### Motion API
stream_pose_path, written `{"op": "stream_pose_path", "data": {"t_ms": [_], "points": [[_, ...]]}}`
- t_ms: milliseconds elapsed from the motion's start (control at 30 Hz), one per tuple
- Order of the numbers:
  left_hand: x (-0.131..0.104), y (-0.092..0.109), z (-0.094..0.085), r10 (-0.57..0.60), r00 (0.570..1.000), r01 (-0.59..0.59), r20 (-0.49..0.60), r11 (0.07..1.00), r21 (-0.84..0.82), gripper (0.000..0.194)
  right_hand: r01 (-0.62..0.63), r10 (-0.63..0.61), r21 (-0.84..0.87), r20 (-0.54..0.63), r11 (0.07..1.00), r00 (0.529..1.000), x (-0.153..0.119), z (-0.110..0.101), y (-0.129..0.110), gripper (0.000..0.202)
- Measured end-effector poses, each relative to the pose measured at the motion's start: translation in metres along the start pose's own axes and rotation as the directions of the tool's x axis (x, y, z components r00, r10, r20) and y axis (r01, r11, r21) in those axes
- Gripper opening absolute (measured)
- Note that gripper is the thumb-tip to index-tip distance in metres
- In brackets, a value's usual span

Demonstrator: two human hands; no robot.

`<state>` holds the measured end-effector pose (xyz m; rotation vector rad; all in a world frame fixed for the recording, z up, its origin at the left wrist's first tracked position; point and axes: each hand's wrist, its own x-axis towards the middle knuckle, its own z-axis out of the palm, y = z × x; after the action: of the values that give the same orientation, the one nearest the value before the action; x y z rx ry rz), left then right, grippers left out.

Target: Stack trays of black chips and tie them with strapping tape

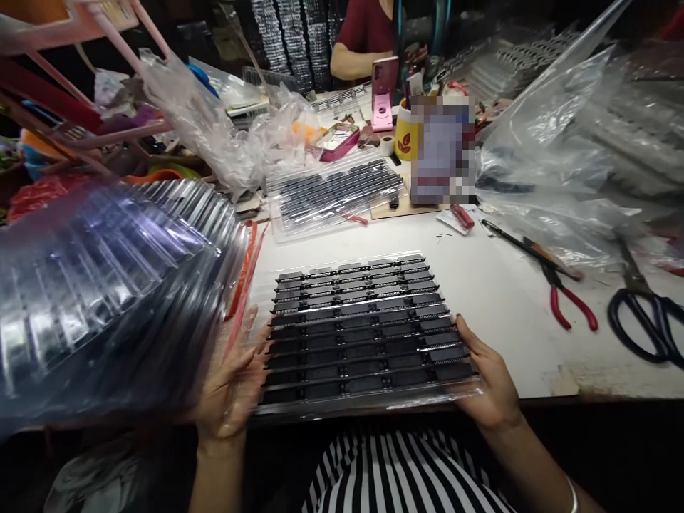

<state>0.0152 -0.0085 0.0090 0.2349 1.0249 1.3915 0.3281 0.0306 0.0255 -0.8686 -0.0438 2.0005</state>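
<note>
A clear plastic tray filled with rows of black comb-like parts is held low over the front edge of the white table. My left hand grips its left side, slightly smeared by motion, partly seen through the clear plastic. On the right side, my right hand has its fingers and thumb around the tray's edge. Left of my left hand lies a large stack of clear ribbed trays. Farther back on the table rests another clear tray with dark strips in it.
Red-handled pliers, dark-handled scissors and a red-handled tool lie to the right. Clear plastic bags, a yellow cup and a phone on a pink stand are behind. A person sits across the table.
</note>
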Motion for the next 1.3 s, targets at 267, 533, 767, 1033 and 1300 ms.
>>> {"op": "stream_pose_path", "data": {"t_ms": [267,533,767,1033,1300], "points": [[0.001,0.000,0.003,-0.016,1.000,0.015,-0.013,0.999,-0.036,0.057,0.019,-0.019,0.003,0.027,1.000,0.999,-0.001,0.000,0.000,0.035],[0.001,0.000,-0.002,-0.032,0.998,0.033,0.054,0.999,-0.022,0.065,-0.011,0.011,-0.003,-0.036,1.000,0.999,-0.001,-0.009,-0.001,0.029],[0.002,0.000,-0.003,-0.018,0.993,0.027,0.115,0.996,-0.080,0.057,-0.005,0.006,0.004,-0.167,1.000,0.986,0.001,-0.005,-0.001,0.040],[0.005,0.000,-0.007,-0.020,0.996,0.034,0.087,0.986,-0.161,0.050,0.096,-0.087,0.019,-0.277,0.995,0.957,-0.011,0.000,0.005,0.042],[0.008,0.001,-0.012,-0.025,0.993,0.060,0.115,0.949,-0.310,0.052,0.081,-0.015,0.190,-0.322,0.978,0.947,-0.010,0.006,0.008,0.039]]}}
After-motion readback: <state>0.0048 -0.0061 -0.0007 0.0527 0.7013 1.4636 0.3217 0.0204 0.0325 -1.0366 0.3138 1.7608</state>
